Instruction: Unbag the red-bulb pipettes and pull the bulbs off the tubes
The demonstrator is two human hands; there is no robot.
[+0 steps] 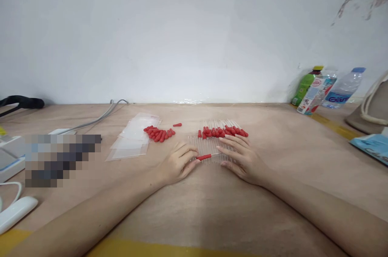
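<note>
My left hand [181, 162] is closed in a pinch on the bulb end of a red rubber dropper bulb [204, 157]. A thin clear glass tube [214, 154] meets the bulb's open end. My right hand [244, 158] holds this tube between thumb and fingers, the other fingers stretched forward. Beneath and between my hands lies a row of clear glass tubes [196, 143]. Just beyond it, several droppers with red bulbs [222, 131] lie side by side, their tubes pointing away. Loose red bulbs [160, 133] are heaped left of my left hand, with a single bulb [177, 125] apart behind them.
Clear plastic bags [130, 142] lie flat under the loose bulbs' left edge. At the back right stand a green bottle [306, 85], a carton [317, 93] and a water bottle [344, 89]. A blue packet [371, 148], a grey cable [97, 119] and a white device [18, 212] lie at the sides.
</note>
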